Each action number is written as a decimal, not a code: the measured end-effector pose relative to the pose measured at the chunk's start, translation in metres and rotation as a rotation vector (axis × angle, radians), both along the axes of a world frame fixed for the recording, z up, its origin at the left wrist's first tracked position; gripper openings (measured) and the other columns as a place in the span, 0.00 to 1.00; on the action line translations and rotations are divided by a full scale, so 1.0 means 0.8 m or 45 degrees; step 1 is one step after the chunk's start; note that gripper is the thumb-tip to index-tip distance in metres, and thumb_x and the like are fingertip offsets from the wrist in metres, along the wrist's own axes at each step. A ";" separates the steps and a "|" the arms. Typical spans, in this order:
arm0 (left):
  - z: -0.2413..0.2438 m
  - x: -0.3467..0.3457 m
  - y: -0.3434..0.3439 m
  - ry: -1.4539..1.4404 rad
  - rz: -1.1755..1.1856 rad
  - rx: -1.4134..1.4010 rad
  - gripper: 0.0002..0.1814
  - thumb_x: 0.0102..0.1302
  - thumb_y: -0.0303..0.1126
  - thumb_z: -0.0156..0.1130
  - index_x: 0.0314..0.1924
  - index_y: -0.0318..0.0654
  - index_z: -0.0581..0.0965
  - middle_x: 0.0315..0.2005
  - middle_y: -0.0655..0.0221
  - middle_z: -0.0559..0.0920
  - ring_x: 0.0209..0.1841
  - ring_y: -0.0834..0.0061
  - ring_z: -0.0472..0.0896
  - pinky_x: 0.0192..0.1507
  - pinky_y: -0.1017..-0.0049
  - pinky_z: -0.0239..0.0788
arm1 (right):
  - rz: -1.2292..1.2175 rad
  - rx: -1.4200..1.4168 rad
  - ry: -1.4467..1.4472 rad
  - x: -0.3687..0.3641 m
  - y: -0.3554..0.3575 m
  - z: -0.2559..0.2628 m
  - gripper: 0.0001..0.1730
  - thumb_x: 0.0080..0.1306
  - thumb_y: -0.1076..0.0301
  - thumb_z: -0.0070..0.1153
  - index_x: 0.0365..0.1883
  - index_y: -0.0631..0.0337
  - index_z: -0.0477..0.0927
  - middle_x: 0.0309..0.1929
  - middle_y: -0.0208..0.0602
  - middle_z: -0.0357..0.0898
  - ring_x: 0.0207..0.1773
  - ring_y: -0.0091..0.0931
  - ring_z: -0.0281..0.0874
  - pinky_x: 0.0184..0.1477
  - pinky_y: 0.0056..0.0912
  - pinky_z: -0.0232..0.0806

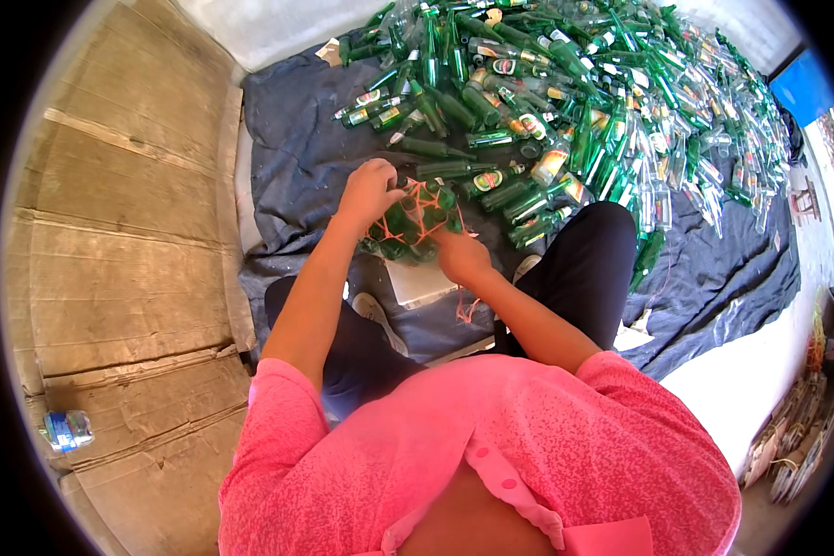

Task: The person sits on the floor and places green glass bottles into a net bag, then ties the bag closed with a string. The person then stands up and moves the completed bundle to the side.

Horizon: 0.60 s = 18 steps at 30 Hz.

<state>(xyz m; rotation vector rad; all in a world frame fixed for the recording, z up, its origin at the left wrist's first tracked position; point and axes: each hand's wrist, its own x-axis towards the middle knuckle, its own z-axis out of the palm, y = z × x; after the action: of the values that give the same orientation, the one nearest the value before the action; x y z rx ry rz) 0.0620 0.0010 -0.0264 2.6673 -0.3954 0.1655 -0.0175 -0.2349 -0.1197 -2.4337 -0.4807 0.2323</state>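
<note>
Between my knees stands a bundle of green glass bottles (pixel 404 221), laced in a net of pink plastic cord (pixel 427 215). The bottles show their round bottoms upward. My left hand (pixel 372 189) grips the bundle at its far left edge, fingers curled over the rim. At the near right side, my right hand (pixel 464 258) is closed on the cord, its fingertips partly hidden against the bottles. Loose cord ends (pixel 467 311) dangle below that hand. Under the bundle is a pale flat block (pixel 417 286), partly covered by it.
A large heap of loose green and clear bottles (pixel 563 90) spreads ahead and to the right over a dark tarp (pixel 292 153). Flattened cardboard (pixel 132 264) lines the left side, with a plastic bottle (pixel 68 431) on it. Bundled cardboard (pixel 792 438) lies at the far right.
</note>
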 end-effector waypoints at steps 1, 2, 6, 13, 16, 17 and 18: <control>0.008 -0.009 -0.006 -0.134 -0.039 0.039 0.14 0.55 0.31 0.77 0.34 0.36 0.77 0.39 0.59 0.81 0.46 0.53 0.81 0.49 0.60 0.73 | 0.002 0.027 0.003 0.001 -0.002 0.003 0.11 0.69 0.67 0.51 0.47 0.53 0.82 0.39 0.49 0.88 0.42 0.52 0.87 0.43 0.57 0.77; 0.015 -0.019 -0.013 -0.268 -0.077 0.078 0.13 0.55 0.32 0.77 0.35 0.37 0.79 0.40 0.58 0.82 0.48 0.52 0.81 0.51 0.60 0.74 | 0.016 0.036 0.002 0.003 -0.004 0.005 0.10 0.70 0.67 0.51 0.46 0.54 0.82 0.38 0.50 0.87 0.42 0.52 0.87 0.43 0.58 0.77; 0.021 -0.070 -0.050 0.165 -0.056 -0.074 0.12 0.58 0.38 0.72 0.36 0.38 0.83 0.40 0.59 0.83 0.48 0.53 0.82 0.51 0.56 0.74 | -0.013 0.049 -0.007 0.001 -0.010 0.024 0.09 0.73 0.65 0.50 0.41 0.58 0.80 0.36 0.54 0.86 0.41 0.54 0.86 0.43 0.60 0.76; -0.004 -0.104 -0.060 0.311 -0.049 0.009 0.27 0.60 0.34 0.76 0.60 0.44 0.79 0.46 0.58 0.84 0.51 0.53 0.83 0.54 0.59 0.75 | 0.001 0.230 -0.009 -0.001 -0.011 0.045 0.10 0.74 0.65 0.50 0.40 0.60 0.79 0.34 0.58 0.85 0.39 0.56 0.84 0.42 0.63 0.73; 0.000 -0.111 -0.058 0.240 -0.072 -0.063 0.28 0.61 0.35 0.75 0.62 0.44 0.80 0.47 0.59 0.85 0.51 0.53 0.84 0.54 0.60 0.76 | 0.075 0.260 -0.074 -0.004 -0.010 0.052 0.09 0.74 0.66 0.50 0.39 0.61 0.79 0.34 0.58 0.85 0.39 0.56 0.84 0.42 0.62 0.73; -0.001 -0.110 -0.056 0.235 -0.079 -0.067 0.27 0.61 0.35 0.75 0.61 0.44 0.80 0.48 0.59 0.85 0.51 0.54 0.84 0.54 0.60 0.76 | 0.083 0.255 -0.066 -0.006 -0.010 0.056 0.09 0.73 0.66 0.51 0.39 0.61 0.79 0.34 0.57 0.85 0.39 0.56 0.84 0.42 0.62 0.73; -0.003 -0.108 -0.053 0.227 -0.084 -0.073 0.27 0.62 0.35 0.75 0.61 0.44 0.81 0.48 0.59 0.86 0.51 0.54 0.84 0.54 0.61 0.76 | 0.093 0.248 -0.059 -0.007 -0.011 0.062 0.09 0.73 0.66 0.51 0.39 0.61 0.79 0.34 0.57 0.85 0.38 0.56 0.84 0.42 0.61 0.73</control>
<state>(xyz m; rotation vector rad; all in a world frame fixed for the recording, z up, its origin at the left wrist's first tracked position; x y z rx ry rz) -0.0242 -0.0417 -0.0288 2.5830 -0.4138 -0.0794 -0.0229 -0.2435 -0.0700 -2.2379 -0.5852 0.1524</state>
